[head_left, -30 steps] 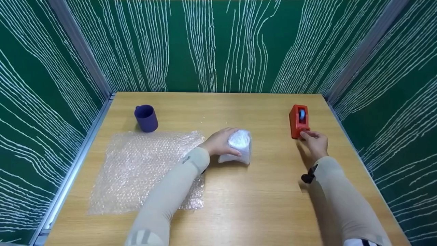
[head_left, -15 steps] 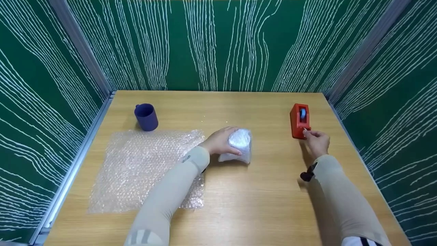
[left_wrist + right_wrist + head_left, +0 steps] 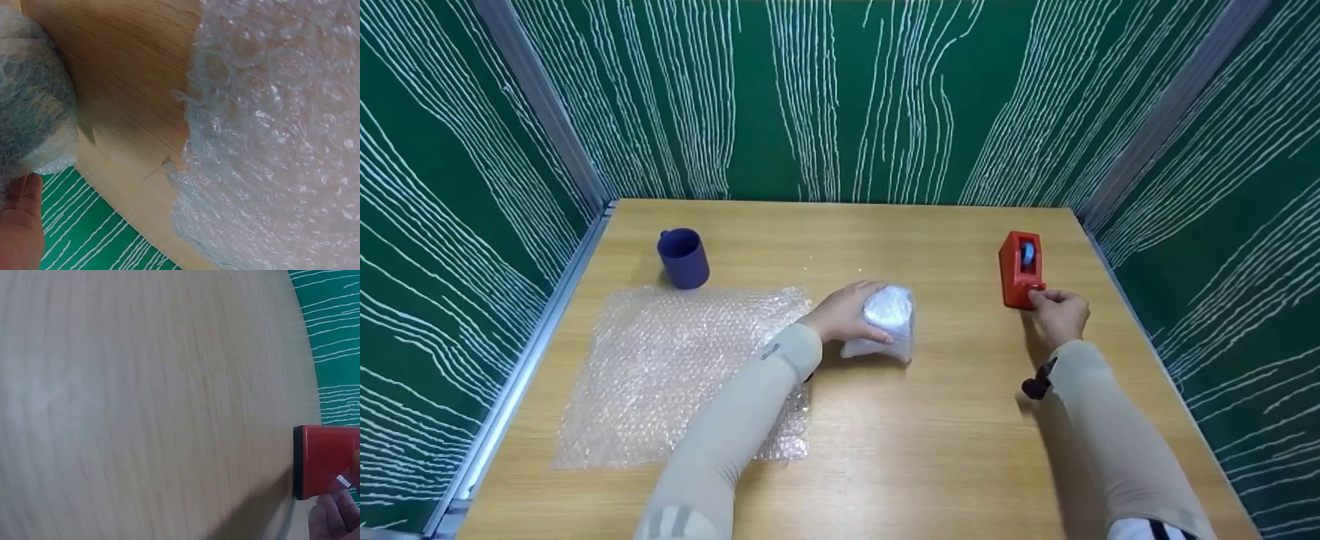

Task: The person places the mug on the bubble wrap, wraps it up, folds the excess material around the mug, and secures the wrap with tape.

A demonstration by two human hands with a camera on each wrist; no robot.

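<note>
A bundle wrapped in bubble wrap (image 3: 889, 319) stands on the table at the middle. My left hand (image 3: 844, 313) grips it from the left, thumb on the near side; its fingers (image 3: 22, 197) show against the wrap in the left wrist view. What is inside the wrap is hidden. On the right, my right hand (image 3: 1061, 315) is at the front end of a red tape dispenser (image 3: 1021, 270) with a blue-cored roll. Thumb and finger pinch a short end of clear tape (image 3: 342, 481), seen in the right wrist view.
A flat sheet of bubble wrap (image 3: 682, 375) lies on the left of the wooden table (image 3: 930, 465), partly under my left forearm. Behind the sheet stands a purple mug (image 3: 684, 259). Green walls with white lines (image 3: 840, 97) enclose the table at the back and sides.
My right fingertips have shifted slightly to the right at the dispenser's front. The left hand still holds the wrapped bundle in the same place.
</note>
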